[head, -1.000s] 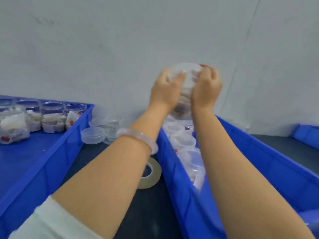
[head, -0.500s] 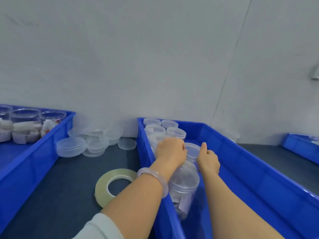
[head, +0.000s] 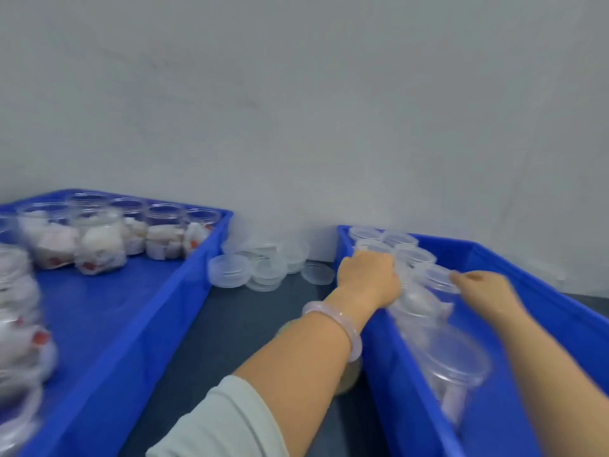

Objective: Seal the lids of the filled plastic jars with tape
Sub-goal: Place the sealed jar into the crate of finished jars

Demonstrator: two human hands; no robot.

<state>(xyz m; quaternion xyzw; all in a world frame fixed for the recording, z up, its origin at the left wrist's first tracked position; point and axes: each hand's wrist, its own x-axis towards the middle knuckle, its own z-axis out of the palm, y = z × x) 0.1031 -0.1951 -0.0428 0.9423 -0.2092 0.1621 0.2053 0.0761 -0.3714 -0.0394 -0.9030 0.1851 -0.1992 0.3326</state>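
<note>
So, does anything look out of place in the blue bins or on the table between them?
Yes. In the right blue bin one clear jar lies tilted between the left hand and right hand, while the lidded jars behind it stand upright. Loose lids lie heaped on the table beside that bin.

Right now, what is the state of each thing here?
Left crate jars, filled, without lids.
Loose lids, piled, on no jar.
Right crate jars, lids on.
Tilted jar, lid on.
Left hand, fingers curled, grip hidden.
Right hand, fingertips at tilted jar's lid.
Tape roll, flat, mostly hidden.
</note>
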